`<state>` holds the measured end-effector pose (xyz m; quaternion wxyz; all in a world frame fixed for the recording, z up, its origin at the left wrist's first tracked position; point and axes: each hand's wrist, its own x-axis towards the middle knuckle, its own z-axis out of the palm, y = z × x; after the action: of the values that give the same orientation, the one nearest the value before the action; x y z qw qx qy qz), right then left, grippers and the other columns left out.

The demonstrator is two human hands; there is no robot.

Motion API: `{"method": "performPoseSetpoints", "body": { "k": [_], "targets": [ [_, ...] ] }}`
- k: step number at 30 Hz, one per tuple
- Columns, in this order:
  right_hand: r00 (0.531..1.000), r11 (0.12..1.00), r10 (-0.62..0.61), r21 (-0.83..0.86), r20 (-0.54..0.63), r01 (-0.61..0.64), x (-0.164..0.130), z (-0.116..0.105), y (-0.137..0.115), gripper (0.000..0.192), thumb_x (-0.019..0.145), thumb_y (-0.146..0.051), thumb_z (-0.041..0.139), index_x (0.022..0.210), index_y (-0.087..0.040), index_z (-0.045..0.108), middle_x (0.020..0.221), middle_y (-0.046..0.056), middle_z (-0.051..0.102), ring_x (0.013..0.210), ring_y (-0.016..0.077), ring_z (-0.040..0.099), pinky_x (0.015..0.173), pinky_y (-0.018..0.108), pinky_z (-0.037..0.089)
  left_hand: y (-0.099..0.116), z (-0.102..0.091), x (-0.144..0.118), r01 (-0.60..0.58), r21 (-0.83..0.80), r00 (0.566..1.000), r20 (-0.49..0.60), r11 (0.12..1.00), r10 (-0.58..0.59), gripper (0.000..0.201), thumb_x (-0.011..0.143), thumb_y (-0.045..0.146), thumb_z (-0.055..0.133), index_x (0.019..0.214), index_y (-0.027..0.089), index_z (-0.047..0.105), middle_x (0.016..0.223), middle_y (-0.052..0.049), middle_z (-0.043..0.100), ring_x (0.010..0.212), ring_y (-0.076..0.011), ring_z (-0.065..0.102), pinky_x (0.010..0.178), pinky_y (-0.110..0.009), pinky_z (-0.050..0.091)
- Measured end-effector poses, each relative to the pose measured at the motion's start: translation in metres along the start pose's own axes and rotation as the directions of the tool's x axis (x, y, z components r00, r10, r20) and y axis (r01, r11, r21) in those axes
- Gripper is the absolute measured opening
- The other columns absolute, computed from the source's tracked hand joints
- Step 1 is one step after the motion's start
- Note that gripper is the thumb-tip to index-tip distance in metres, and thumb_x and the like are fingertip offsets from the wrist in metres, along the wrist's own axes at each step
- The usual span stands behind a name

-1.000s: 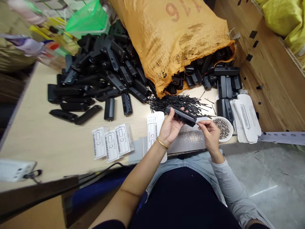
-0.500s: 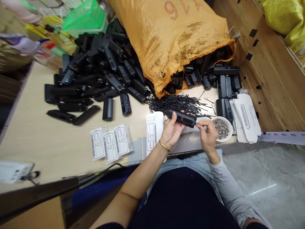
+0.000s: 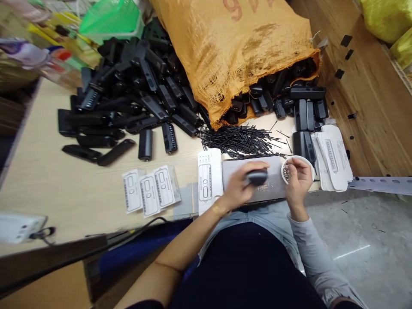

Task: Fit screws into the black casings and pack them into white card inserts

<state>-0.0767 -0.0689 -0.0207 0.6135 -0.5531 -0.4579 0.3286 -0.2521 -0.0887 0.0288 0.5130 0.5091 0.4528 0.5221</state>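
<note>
The case (image 3: 257, 176) is pointing its rounded end rightward above the grey mat (image 3: 273, 166), where the left hand (image 3: 240, 183) is gripping it, its fingers wrapping around the black body. Pale crumbs (image 3: 264, 187) are lying on the mat just beside it. To the right, the right hand (image 3: 298, 182) is hovering at the bowl (image 3: 283, 174), its fingers bending inward over the metal bits (image 3: 286, 170) (whether they are pinching one, the view is not showing). Black pins (image 3: 238, 139) are lying in a loose heap beyond the mat, and a white card (image 3: 209, 178) is resting at its left edge. Farther left, three boxes (image 3: 150, 195) are standing on the desk (image 3: 93, 189). Flat cartons (image 3: 334, 159) are stacking up right of the bowl. Behind, an orange sack (image 3: 241, 56) is gaping over more cases, and a dark pile (image 3: 128, 94) is spreading left toward a green basket (image 3: 111, 19).
</note>
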Motion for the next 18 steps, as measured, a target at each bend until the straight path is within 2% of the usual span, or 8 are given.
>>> {"method": "performPoseSetpoints", "body": {
  "k": [2, 6, 9, 12, 13, 15, 17, 18],
  "targets": [
    [0.999, 0.998, -0.033, -0.046, -0.031, 0.031, 0.011, -0.009, -0.001, 0.021, 0.086, -0.032, 0.062, 0.099, -0.016, 0.06, 0.096, 0.008, 0.063, 0.091, 0.0165, 0.061, 0.087, 0.033, 0.049, -0.013, 0.003, 0.006, 0.036, 0.122, 0.999, 0.025, 0.992, -0.039, 0.03, 0.084, 0.035, 0.065, 0.109, 0.023, 0.053, 0.109, -0.01, 0.063, 0.104, -0.0236, 0.062, 0.097, -0.043, 0.047],
    [0.991, 0.978, -0.093, -0.178, 0.096, 0.109, 0.027, -0.015, -0.01, 0.016, 0.086, -0.032, 0.062, 0.088, -0.016, 0.064, 0.089, 0.006, 0.064, 0.086, 0.0165, 0.06, 0.081, 0.031, 0.047, -0.034, 0.008, 0.046, 0.093, 0.103, 0.971, -0.23, 0.99, -0.067, 0.044, 0.088, 0.039, 0.059, 0.121, 0.019, 0.039, 0.118, -0.013, 0.059, 0.11, -0.023, 0.059, 0.096, -0.037, 0.046],
    [0.973, 0.963, -0.076, -0.237, 0.218, 0.129, 0.034, -0.005, -0.017, 0.017, 0.087, -0.032, 0.061, 0.089, -0.016, 0.065, 0.088, 0.005, 0.065, 0.083, 0.0163, 0.06, 0.078, 0.03, 0.046, -0.041, 0.001, 0.072, 0.229, 0.319, 0.941, -0.313, 0.92, -0.126, 0.058, 0.087, 0.038, 0.06, 0.132, 0.009, 0.037, 0.124, -0.019, 0.054, 0.113, -0.0287, 0.056, 0.1, -0.04, 0.042],
    [0.917, 0.943, -0.071, -0.274, 0.394, 0.19, 0.031, 0.022, -0.021, 0.016, 0.089, -0.031, 0.058, 0.091, -0.017, 0.065, 0.089, 0.004, 0.065, 0.082, 0.0159, 0.059, 0.077, 0.03, 0.046, -0.037, -0.021, 0.068, 0.282, 0.399, 0.946, -0.267, 0.873, -0.184, 0.079, 0.081, 0.029, 0.066, 0.143, -0.002, 0.027, 0.127, -0.028, 0.05, 0.113, -0.0337, 0.054, 0.102, -0.043, 0.04],
    [0.877, 0.936, -0.071, -0.271, 0.476, 0.223, 0.028, 0.034, -0.021, 0.015, 0.09, -0.03, 0.057, 0.091, -0.017, 0.064, 0.089, 0.004, 0.065, 0.082, 0.016, 0.059, 0.077, 0.03, 0.045, -0.033, -0.031, 0.058, 0.271, 0.425, 0.952, -0.249, 0.864, -0.176, 0.081, 0.081, 0.024, 0.066, 0.146, -0.002, 0.025, 0.131, -0.028, 0.047, 0.117, -0.0335, 0.052, 0.105, -0.043, 0.037],
    [0.752, 0.918, -0.075, -0.25, 0.655, 0.309, 0.018, 0.064, -0.019, 0.012, 0.091, -0.025, 0.054, 0.089, -0.018, 0.064, 0.088, 0.004, 0.064, 0.083, 0.0171, 0.057, 0.078, 0.031, 0.044, -0.024, -0.054, 0.028, 0.231, 0.532, 0.964, -0.237, 0.815, -0.118, 0.079, 0.081, 0.015, 0.062, 0.149, 0.003, 0.024, 0.141, -0.025, 0.038, 0.13, -0.0317, 0.041, 0.112, -0.042, 0.03],
    [0.589, 0.873, -0.065, -0.24, 0.805, 0.425, 0.006, 0.098, -0.016, 0.009, 0.09, -0.022, 0.056, 0.091, -0.017, 0.064, 0.092, 0.005, 0.064, 0.09, 0.0199, 0.054, 0.083, 0.034, 0.043, -0.019, -0.079, -0.006, 0.21, 0.735, 0.97, -0.24, 0.644, -0.042, 0.078, 0.079, 0.01, 0.06, 0.149, 0.007, 0.026, 0.142, -0.022, 0.036, 0.134, -0.0321, 0.032, 0.114, -0.045, 0.026],
    [0.511, 0.835, -0.037, -0.254, 0.859, 0.487, 0.001, 0.115, -0.014, 0.011, 0.088, -0.022, 0.06, 0.097, -0.016, 0.064, 0.098, 0.007, 0.064, 0.095, 0.0222, 0.052, 0.086, 0.035, 0.042, -0.019, -0.091, -0.021, 0.239, 0.803, 0.966, -0.252, 0.546, -0.053, 0.081, 0.077, 0.01, 0.062, 0.149, 0.008, 0.025, 0.14, -0.022, 0.037, 0.133, -0.0339, 0.032, 0.112, -0.048, 0.028]
  ]
}}
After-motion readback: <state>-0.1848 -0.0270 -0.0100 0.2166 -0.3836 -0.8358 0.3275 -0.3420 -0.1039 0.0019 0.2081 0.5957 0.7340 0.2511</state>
